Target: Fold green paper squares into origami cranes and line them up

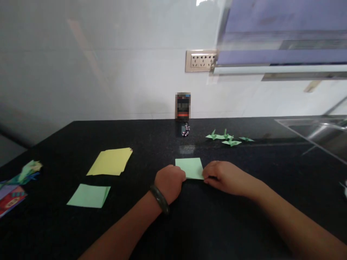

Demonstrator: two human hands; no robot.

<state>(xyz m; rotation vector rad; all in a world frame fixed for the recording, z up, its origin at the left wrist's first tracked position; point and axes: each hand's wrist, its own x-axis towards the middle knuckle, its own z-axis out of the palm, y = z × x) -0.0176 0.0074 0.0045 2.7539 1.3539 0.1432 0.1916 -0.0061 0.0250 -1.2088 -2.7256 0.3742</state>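
Observation:
A small light green paper square (190,167) lies flat on the black countertop (151,137) in front of me. My left hand (170,182), with a dark bracelet on its wrist, is curled closed and pinches the paper's near left edge. My right hand (225,176) has its fingers pressed together on the paper's near right corner. Both hands rest on the counter, one at each side of the sheet.
A yellow paper stack (111,161) and another green sheet (89,195) lie to the left. Several folded green paper cranes (229,138) sit at the back right. A phone (183,106) leans on the wall. Patterned papers (13,191) sit at the left edge, a sink (320,133) at right.

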